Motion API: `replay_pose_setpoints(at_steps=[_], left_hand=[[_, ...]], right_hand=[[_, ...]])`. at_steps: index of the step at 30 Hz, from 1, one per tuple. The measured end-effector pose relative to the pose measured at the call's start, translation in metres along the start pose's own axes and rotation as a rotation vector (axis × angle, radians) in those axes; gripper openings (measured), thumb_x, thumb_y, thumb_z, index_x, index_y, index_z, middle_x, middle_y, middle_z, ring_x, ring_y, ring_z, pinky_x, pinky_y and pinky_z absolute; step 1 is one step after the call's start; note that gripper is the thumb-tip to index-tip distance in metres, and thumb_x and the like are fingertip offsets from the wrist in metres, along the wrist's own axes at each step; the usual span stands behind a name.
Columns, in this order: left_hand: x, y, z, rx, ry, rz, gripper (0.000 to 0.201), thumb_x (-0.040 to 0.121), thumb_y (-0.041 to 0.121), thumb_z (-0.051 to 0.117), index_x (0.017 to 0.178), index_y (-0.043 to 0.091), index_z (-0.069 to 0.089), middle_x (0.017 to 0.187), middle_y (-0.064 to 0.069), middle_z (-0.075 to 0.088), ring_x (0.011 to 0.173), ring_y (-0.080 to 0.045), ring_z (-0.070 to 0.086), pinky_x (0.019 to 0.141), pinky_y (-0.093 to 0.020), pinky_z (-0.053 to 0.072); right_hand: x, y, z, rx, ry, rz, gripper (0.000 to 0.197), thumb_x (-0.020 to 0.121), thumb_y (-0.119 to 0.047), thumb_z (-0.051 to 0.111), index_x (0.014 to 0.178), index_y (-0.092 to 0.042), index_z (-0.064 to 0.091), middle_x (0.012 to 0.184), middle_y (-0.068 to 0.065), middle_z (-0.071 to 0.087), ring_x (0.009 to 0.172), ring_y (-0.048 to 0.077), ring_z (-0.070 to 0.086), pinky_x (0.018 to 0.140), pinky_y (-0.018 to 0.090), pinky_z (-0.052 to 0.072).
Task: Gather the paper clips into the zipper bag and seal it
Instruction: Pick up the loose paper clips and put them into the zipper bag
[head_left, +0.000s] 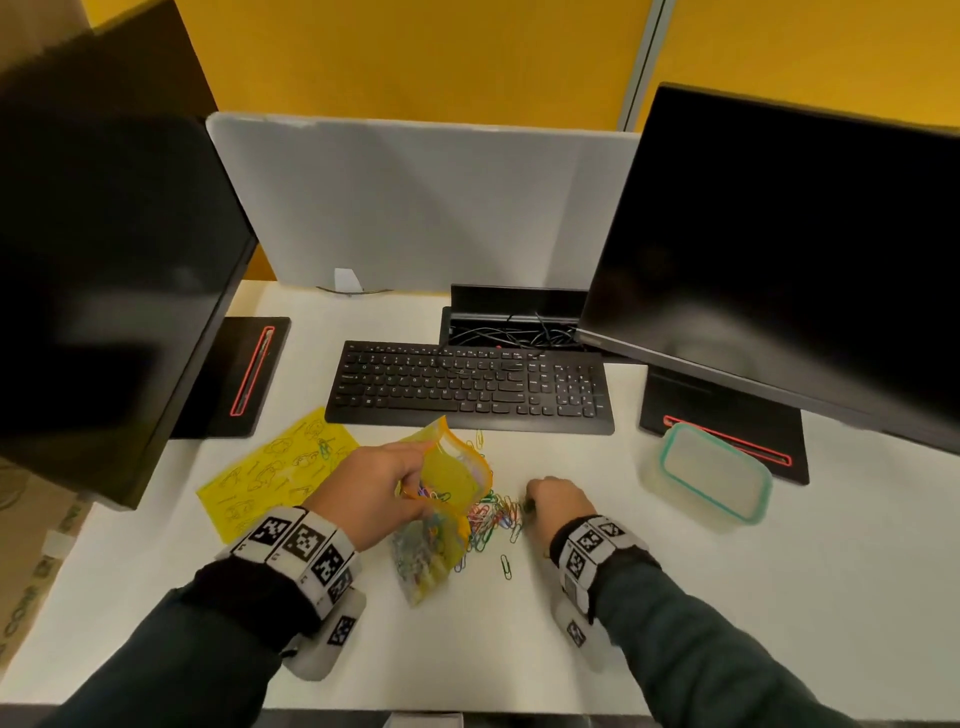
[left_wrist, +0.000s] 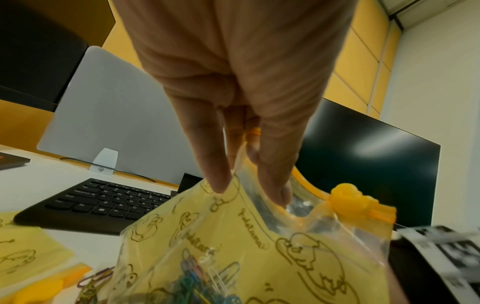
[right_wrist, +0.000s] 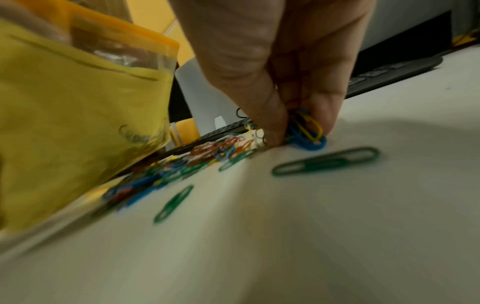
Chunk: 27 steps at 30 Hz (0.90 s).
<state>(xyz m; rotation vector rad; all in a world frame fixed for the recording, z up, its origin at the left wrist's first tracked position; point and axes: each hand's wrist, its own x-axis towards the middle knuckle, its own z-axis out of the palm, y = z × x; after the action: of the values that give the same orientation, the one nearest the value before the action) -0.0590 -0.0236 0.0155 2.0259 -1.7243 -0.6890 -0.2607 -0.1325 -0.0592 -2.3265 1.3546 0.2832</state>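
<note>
Left hand (head_left: 382, 486) pinching zipper bag (head_left: 447, 499) rim (mouth open), right hand (head_left: 558, 501) fingers grasping paper clips (right_wrist: 306, 131), bare desk (head_left: 649, 597) beside

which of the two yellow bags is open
The zipper bag held up by the left hand, mouth gaping, paper clips inside. The other bag lies flat left of it.

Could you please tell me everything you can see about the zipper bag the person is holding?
The zipper bag is a soft plastic pouch, yellow with brown line drawings and a clear band near the mouth. An orange zip strip runs along the top, with an orange slider at one end. The mouth is open. The left hand pinches one lip of the mouth and holds the bag tilted above the desk. Coloured paper clips already lie inside, and its lower end hangs beside the loose pile of clips.
</note>
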Motion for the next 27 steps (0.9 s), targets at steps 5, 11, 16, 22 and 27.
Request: replay_pose_setpoints(at_steps=[5, 11, 16, 22, 27], left_hand=[[0.002, 0.004, -0.001, 0.031, -0.014, 0.006, 0.040, 0.068, 0.015, 0.077, 0.054, 0.020, 0.039, 0.141, 0.002, 0.047, 0.126, -0.006, 0.046, 0.091, -0.020, 0.039], [0.005, 0.009, 0.000, 0.000, -0.021, 0.011, 0.040, 0.066, 0.014, 0.077, 0.053, 0.020, 0.041, 0.131, 0.002, 0.057, 0.118, -0.008, 0.052, 0.082, -0.013, 0.039], [0.002, 0.005, -0.004, -0.010, 0.007, 0.009, 0.036, 0.068, 0.014, 0.077, 0.056, 0.016, 0.043, 0.139, 0.000, 0.050, 0.122, 0.001, 0.044, 0.086, -0.015, 0.036], [-0.004, -0.005, -0.011, -0.019, 0.016, -0.045, 0.038, 0.067, 0.014, 0.078, 0.056, 0.016, 0.042, 0.142, 0.001, 0.046, 0.125, -0.005, 0.046, 0.087, -0.017, 0.036], [-0.005, -0.006, -0.013, -0.001, 0.020, -0.069, 0.037, 0.067, 0.015, 0.078, 0.057, 0.014, 0.042, 0.141, 0.001, 0.047, 0.121, -0.006, 0.049, 0.074, -0.013, 0.031]], right_hand=[[0.001, 0.000, -0.034, 0.519, 0.176, 0.124, 0.008, 0.080, -0.004, 0.066, 0.081, -0.011, 0.069, 0.080, 0.007, 0.065, 0.078, 0.023, 0.062, 0.081, 0.035, 0.055], [-0.018, -0.062, -0.071, 0.826, 0.126, -0.252, 0.010, 0.076, -0.009, 0.072, 0.084, -0.016, 0.073, 0.073, 0.003, 0.067, 0.068, 0.019, 0.063, 0.071, 0.033, 0.056], [-0.009, -0.033, -0.052, 0.727, 0.200, -0.119, 0.019, 0.086, -0.012, 0.060, 0.103, -0.016, 0.067, 0.080, -0.001, 0.064, 0.071, 0.016, 0.061, 0.076, 0.035, 0.055], [-0.014, -0.006, 0.005, -0.051, -0.269, -0.150, 0.107, 0.066, -0.026, 0.080, 0.146, -0.029, 0.010, 0.155, 0.001, 0.013, 0.136, 0.027, 0.025, 0.109, 0.043, 0.034], [0.008, -0.024, 0.008, -0.057, -0.170, -0.224, 0.090, 0.074, -0.022, 0.073, 0.145, -0.028, 0.019, 0.152, 0.006, 0.024, 0.131, 0.032, 0.031, 0.107, 0.042, 0.035]])
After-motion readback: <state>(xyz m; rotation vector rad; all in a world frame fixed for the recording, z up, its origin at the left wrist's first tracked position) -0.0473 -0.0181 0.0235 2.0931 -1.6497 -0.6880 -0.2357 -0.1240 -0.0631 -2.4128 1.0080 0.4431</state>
